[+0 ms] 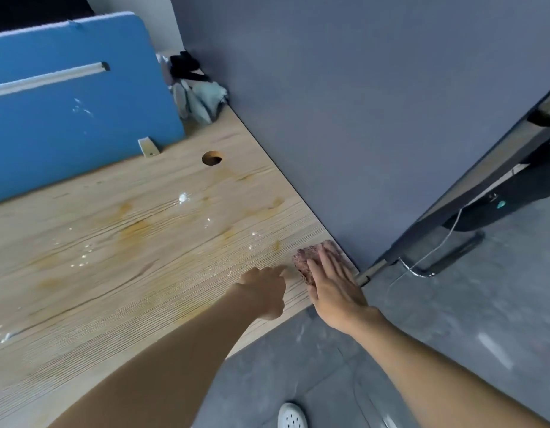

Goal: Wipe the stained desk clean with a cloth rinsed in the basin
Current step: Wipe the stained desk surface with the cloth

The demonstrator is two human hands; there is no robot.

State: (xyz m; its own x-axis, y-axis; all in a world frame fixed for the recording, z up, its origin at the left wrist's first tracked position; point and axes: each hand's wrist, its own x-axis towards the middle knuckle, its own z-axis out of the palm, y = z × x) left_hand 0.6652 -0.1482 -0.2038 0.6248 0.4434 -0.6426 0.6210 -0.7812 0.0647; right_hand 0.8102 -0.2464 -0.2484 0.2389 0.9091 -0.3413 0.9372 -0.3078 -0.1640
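Fingers [324, 261] of the right hand [332, 287] lie straight and flat on the cloth [304, 257], pressing it to the counter [144, 273].
We note the pinkish-brown cloth at the counter's near right corner, against the grey partition [360, 118]. Left hand [264, 291] is just beside it, fingers curled under, one digit reaching toward the cloth's edge; we cannot tell whether it grips the cloth. Yellow-brown stains [135, 230] and white specks [182, 197] spread over the wood-grain top, left of the cloth. Round cable hole [211, 158] farther back; blue panel [67, 118] along the far edge; pale cloths [202, 100] heaped in the far corner.
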